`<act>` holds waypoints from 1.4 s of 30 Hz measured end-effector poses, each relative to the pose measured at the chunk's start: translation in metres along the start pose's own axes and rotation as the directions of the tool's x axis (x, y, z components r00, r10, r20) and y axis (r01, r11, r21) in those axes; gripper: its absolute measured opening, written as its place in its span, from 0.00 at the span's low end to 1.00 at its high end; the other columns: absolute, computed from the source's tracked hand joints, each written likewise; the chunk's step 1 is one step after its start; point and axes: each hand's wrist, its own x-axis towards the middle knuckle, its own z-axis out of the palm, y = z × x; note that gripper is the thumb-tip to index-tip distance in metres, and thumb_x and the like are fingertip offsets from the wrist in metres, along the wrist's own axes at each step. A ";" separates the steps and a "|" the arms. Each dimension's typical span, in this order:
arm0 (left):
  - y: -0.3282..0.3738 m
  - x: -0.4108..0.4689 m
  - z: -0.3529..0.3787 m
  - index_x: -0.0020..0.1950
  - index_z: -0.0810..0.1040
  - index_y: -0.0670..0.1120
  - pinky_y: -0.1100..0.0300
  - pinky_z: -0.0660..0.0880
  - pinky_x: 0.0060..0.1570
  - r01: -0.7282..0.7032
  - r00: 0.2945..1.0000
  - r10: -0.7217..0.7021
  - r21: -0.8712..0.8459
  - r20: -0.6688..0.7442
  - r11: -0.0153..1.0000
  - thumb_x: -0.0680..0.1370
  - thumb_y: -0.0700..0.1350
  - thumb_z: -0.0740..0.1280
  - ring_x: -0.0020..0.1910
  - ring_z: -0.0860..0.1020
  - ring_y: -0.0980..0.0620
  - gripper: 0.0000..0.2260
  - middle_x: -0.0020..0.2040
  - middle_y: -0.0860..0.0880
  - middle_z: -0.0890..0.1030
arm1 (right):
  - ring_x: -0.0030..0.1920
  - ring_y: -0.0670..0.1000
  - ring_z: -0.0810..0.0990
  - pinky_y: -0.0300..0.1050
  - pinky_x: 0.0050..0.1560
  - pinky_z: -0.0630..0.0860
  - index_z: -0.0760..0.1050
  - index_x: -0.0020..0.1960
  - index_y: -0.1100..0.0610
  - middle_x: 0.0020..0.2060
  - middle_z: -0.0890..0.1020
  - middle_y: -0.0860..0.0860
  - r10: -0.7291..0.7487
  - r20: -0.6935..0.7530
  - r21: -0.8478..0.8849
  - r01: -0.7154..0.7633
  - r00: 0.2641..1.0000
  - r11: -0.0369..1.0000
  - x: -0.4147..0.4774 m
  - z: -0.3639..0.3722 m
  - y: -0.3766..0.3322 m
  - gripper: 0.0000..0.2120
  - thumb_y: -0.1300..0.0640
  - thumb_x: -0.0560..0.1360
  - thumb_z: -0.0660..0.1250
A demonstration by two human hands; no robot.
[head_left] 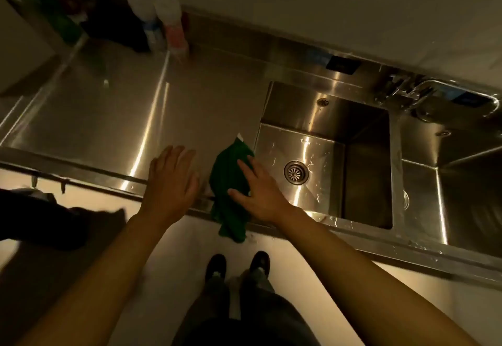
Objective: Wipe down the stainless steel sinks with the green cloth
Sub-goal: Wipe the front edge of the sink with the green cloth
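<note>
In the head view the cloth lies crumpled on the steel table, at its front edge and just left of the near sink. Its lower end hangs over that edge toward the floor. The right hand lies flat on the cloth's right side, fingers straight and spread, the thumb across the cloth's middle; it grips nothing. The left hand is open too, fingers straight and together, just left of the cloth and apart from it by a narrow gap; I cannot tell if it touches the table. The sink floor is wet around the drain. A second sink lies to the right, with a tap behind the divider. Blurred bottles stand at the table's back
</note>
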 end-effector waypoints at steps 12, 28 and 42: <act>-0.021 -0.026 0.037 0.79 0.67 0.45 0.38 0.62 0.76 0.053 0.998 -0.052 -0.064 0.022 0.997 0.82 0.54 0.55 0.79 0.63 0.38 0.27 0.78 0.41 0.68 | 0.81 0.63 0.44 0.66 0.79 0.45 0.46 0.82 0.45 0.82 0.46 0.52 -0.031 -0.011 -0.346 0.025 0.999 0.938 0.031 0.082 -0.004 0.39 0.33 0.78 0.56; 0.014 -0.038 0.092 0.80 0.66 0.48 0.36 0.63 0.75 -0.160 0.936 0.174 -0.070 0.306 0.985 0.81 0.58 0.54 0.79 0.62 0.37 0.29 0.79 0.43 0.67 | 0.81 0.61 0.48 0.64 0.79 0.51 0.52 0.82 0.48 0.81 0.54 0.56 0.008 -0.114 -0.366 -0.049 0.993 0.929 -0.062 0.066 0.075 0.30 0.43 0.83 0.55; 0.062 -0.019 0.140 0.81 0.65 0.53 0.36 0.64 0.73 -0.349 0.843 0.314 0.000 0.437 0.937 0.84 0.54 0.64 0.79 0.61 0.38 0.26 0.81 0.46 0.64 | 0.82 0.61 0.45 0.64 0.79 0.52 0.51 0.82 0.50 0.82 0.52 0.57 0.138 -0.224 -0.328 -0.208 0.965 0.922 -0.110 0.053 0.102 0.30 0.46 0.83 0.55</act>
